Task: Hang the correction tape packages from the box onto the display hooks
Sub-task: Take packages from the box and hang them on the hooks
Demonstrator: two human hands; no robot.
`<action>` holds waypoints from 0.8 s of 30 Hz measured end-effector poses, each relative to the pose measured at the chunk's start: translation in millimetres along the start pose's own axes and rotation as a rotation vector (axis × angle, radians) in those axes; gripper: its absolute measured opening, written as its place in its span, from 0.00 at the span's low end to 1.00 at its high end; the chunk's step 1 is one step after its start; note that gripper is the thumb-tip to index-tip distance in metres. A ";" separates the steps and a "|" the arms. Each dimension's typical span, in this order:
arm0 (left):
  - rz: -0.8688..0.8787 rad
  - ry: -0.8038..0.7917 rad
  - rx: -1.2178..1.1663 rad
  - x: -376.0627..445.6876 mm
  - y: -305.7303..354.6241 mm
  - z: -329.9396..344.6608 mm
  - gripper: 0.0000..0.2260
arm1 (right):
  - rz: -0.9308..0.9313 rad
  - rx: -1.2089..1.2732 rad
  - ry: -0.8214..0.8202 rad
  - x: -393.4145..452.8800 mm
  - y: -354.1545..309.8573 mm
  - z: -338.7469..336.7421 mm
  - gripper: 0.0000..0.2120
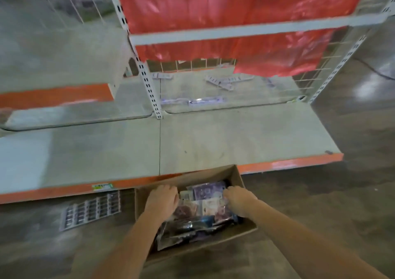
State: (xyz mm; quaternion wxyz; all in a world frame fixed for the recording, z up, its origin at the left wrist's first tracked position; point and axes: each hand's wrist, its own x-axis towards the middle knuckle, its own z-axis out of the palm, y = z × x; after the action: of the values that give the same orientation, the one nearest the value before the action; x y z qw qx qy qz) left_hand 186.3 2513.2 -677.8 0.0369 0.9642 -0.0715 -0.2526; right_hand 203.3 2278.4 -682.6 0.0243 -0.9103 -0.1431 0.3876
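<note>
A brown cardboard box stands on the floor against the shelf's orange front edge. It is full of correction tape packages, purple, pink and dark ones in clear wrap. Both hands are down inside it. My left hand has its fingers curled over the packages at the box's left side. My right hand has curled fingers digging into the packages at the right. The picture is too blurred to show whether either hand holds a package. No display hooks are plainly visible; a wire grid backs the shelf.
A wide pale shelf lies beyond the box. White slotted uprights and a crossbar carry red plastic sheeting. Loose flat packages lie at the shelf's back. A flat sheet of packaged items lies on the floor to the left.
</note>
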 end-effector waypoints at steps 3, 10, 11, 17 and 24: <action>-0.020 -0.061 0.011 46.5 -17.7 68.5 0.11 | 0.008 -0.013 -0.042 63.6 7.2 42.3 0.17; -0.029 -0.204 -0.004 136.5 -60.9 187.0 0.15 | -0.013 -0.070 -0.067 182.6 25.9 120.3 0.18; -0.052 -0.210 -0.041 147.8 -66.5 200.1 0.15 | -0.018 -0.082 -0.060 190.1 27.3 125.6 0.17; -0.122 -0.282 -0.169 185.5 -80.3 241.1 0.21 | -0.019 -0.103 0.059 220.5 40.3 146.6 0.20; -0.191 -0.297 -0.143 179.4 -77.9 246.8 0.39 | -0.008 -0.036 -0.053 217.5 39.6 144.0 0.19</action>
State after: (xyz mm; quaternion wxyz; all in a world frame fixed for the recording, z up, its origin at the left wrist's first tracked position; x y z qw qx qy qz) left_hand 228.8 2553.3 -987.3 0.0705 0.9137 0.0337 -0.3988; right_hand 253.4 2291.6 -941.3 0.0057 -0.8993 -0.1545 0.4091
